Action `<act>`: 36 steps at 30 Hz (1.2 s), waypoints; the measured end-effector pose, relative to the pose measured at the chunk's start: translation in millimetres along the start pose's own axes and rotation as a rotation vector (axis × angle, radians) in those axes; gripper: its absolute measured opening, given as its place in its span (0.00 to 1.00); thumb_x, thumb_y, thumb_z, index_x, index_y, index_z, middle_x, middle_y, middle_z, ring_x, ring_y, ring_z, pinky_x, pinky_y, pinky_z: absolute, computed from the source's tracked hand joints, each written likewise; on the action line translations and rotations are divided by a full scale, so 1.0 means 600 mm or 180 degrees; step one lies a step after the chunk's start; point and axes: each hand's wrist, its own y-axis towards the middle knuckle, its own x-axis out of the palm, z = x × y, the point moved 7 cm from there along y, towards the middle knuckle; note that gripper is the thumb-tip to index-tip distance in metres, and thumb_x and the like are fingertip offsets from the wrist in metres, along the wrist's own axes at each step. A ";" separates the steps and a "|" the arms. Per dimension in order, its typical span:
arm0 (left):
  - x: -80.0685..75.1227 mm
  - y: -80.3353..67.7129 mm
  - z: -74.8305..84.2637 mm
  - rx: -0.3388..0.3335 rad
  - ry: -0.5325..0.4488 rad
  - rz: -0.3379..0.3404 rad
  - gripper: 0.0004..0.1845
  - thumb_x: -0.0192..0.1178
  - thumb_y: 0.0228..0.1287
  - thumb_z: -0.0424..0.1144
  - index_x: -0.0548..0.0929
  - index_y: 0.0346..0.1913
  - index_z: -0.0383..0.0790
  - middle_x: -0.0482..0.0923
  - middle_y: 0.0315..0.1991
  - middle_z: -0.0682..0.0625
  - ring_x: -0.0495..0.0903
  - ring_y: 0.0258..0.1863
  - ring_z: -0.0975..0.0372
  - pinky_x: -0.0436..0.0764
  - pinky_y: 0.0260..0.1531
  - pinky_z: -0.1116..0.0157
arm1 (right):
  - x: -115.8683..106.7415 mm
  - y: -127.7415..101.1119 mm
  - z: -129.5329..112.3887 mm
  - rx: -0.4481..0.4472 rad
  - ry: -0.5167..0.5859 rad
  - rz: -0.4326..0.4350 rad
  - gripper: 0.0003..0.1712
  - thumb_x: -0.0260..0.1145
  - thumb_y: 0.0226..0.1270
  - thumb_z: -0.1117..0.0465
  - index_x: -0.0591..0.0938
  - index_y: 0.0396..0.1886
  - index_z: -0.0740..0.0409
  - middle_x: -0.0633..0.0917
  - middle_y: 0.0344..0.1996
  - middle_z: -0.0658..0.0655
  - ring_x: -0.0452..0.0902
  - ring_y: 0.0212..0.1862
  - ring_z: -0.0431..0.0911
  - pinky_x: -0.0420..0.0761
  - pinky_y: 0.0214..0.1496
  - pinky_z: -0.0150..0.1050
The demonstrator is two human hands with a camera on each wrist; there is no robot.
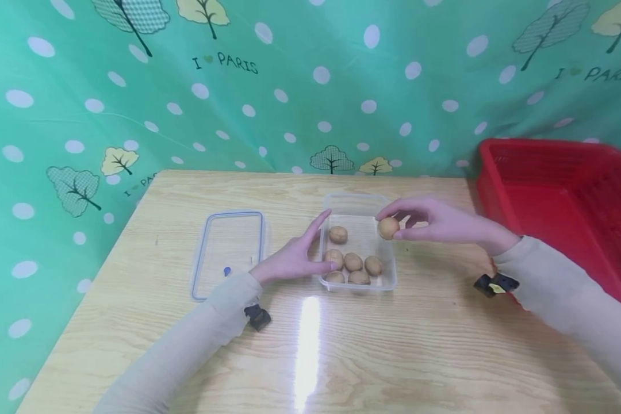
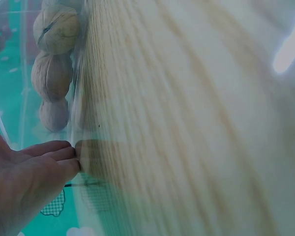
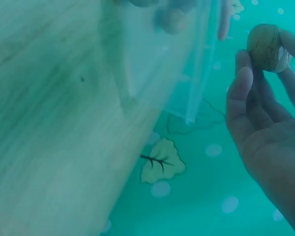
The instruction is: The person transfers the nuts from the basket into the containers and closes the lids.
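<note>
A clear plastic container (image 1: 386, 280) stands open on the table with several walnuts (image 1: 353, 262) inside, most of them grouped at its near end. One walnut (image 1: 338, 234) lies apart toward the left wall. My right hand (image 1: 434, 223) pinches another walnut (image 1: 388, 228) over the container's right rim; in the right wrist view this walnut (image 3: 268, 47) sits between thumb and fingertips. At the container's left side, my left hand (image 1: 295, 257) rests with spread, fairly straight digits, one lying over the rim. In the left wrist view its fingers (image 2: 61, 150) lie straight by the clear wall.
To the left lies a clear lid (image 1: 233, 241) with a blue seal along its edge and a small blue mark. A red plastic basket (image 1: 548, 148) stands at the right. Behind the wooden table (image 1: 393, 351) hangs a green patterned cloth (image 1: 290, 75).
</note>
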 end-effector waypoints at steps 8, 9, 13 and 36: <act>0.000 0.000 -0.002 -0.0039 -0.0004 0.0001 0.60 0.71 0.55 0.50 0.34 0.76 0.66 0.48 0.73 0.34 0.55 0.70 0.45 0.57 0.65 0.44 | 0.030 0.016 0.013 0.0112 0.0152 -0.0032 0.20 0.67 0.64 0.67 0.79 0.56 0.61 0.82 0.52 0.52 0.77 0.51 0.44 0.80 0.50 0.40; 0.001 0.001 -0.002 -0.0043 0.0000 0.0001 0.59 0.71 0.56 0.50 0.34 0.76 0.65 0.48 0.73 0.33 0.55 0.70 0.45 0.57 0.65 0.44 | 0.032 0.016 0.012 0.0118 0.0182 -0.0029 0.20 0.67 0.64 0.67 0.79 0.56 0.61 0.82 0.52 0.53 0.77 0.51 0.45 0.80 0.51 0.40; 0.001 0.002 -0.003 -0.0047 -0.0003 -0.0005 0.59 0.70 0.56 0.51 0.34 0.76 0.65 0.49 0.72 0.32 0.55 0.70 0.45 0.57 0.65 0.44 | 0.044 0.020 0.010 0.0102 0.0169 -0.0008 0.20 0.67 0.64 0.67 0.80 0.56 0.59 0.82 0.53 0.56 0.76 0.52 0.48 0.78 0.54 0.46; 0.004 0.007 -0.005 -0.0059 -0.0061 -0.0073 0.59 0.69 0.57 0.52 0.32 0.75 0.69 0.50 0.72 0.33 0.54 0.71 0.47 0.58 0.64 0.40 | 0.097 0.056 0.033 0.0080 0.0267 0.0214 0.21 0.67 0.63 0.68 0.79 0.57 0.62 0.81 0.55 0.57 0.71 0.61 0.50 0.65 0.66 0.56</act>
